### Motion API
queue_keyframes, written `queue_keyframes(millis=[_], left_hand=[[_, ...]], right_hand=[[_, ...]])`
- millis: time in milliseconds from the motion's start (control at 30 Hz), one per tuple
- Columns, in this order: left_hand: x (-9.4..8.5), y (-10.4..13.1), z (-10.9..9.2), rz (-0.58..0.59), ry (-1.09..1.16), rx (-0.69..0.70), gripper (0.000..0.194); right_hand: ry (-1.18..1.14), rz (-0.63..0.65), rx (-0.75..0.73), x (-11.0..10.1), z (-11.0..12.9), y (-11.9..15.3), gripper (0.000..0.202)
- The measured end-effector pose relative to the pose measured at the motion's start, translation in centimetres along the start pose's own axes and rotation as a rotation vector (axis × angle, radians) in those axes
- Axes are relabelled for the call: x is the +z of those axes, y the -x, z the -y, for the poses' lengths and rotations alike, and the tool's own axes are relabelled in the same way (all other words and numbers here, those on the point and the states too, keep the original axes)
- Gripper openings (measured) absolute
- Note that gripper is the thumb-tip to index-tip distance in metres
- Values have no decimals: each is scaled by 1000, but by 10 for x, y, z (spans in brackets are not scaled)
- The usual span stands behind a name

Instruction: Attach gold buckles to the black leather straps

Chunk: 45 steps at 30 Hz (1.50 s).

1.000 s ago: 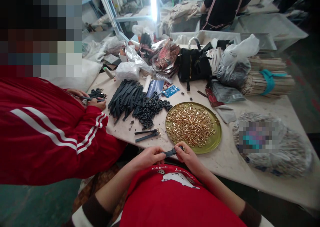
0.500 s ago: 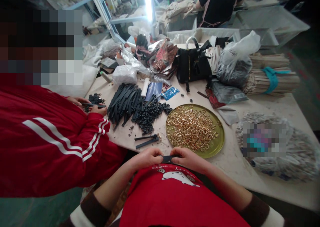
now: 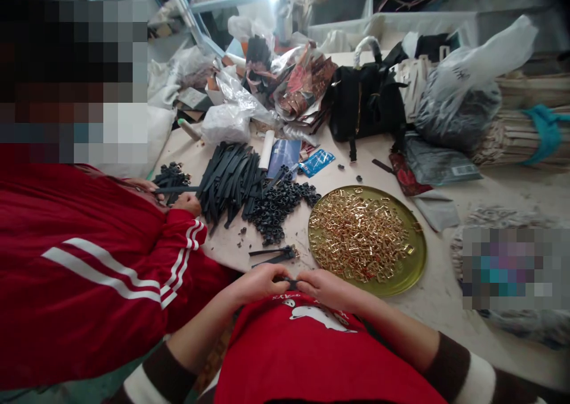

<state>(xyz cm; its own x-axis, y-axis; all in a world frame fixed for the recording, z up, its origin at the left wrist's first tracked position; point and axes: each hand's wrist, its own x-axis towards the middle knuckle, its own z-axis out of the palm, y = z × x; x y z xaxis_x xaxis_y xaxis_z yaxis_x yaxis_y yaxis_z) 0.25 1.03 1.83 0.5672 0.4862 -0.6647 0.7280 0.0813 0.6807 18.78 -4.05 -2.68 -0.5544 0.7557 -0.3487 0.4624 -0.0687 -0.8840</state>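
Close to my body at the table's front edge, my left hand (image 3: 266, 280) and my right hand (image 3: 321, 286) pinch a short dark strap (image 3: 293, 284) between them. Only a small part of the strap shows between the fingertips. Just beyond my left hand lie finished-looking dark straps with gold buckles (image 3: 278, 253). A round gold tray (image 3: 417, 267) full of gold buckles (image 3: 360, 232) stands beyond my right hand. Left of the tray are a heap of small black loops (image 3: 276, 211) and a pile of black strips (image 3: 231, 181).
At the left a person in a red jacket (image 3: 111, 243) holds a black strip. A black handbag (image 3: 367, 104), plastic bags (image 3: 463, 95) and scraps lie at the back of the table (image 3: 445, 297). A bulky wrapped bundle (image 3: 516, 297) is at the right.
My hands have come closer together, so less of the strap shows between them. The view has shifted, and the tray and bag appear larger and farther right.
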Motion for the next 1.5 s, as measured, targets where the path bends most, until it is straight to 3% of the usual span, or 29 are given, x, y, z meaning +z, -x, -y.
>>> queue_keyframes(millis=[100,233,433,700,967,1100,1500], left_hand=[[-5,3,5,-75,34,-7,25],[-1,7,9,-181,260,-17,28],[29,13,14,-294,675,-64,37],[61,27,15,-386,1002,-137,38],[98,30,24,-306,1201,-147,26],[113,33,28,-318,1232,-106,32],[125,36,27,-262,1172,-218,36]], right_hand=[[-218,4,58,-2,-8,2,27],[-582,15,190,0,-12,13,34],[-922,39,261,12,-9,39,37],[-1174,25,363,27,-7,85,30],[-1090,51,460,29,-12,104,36],[-1039,81,454,32,-16,108,38],[-638,135,435,27,-17,111,42]])
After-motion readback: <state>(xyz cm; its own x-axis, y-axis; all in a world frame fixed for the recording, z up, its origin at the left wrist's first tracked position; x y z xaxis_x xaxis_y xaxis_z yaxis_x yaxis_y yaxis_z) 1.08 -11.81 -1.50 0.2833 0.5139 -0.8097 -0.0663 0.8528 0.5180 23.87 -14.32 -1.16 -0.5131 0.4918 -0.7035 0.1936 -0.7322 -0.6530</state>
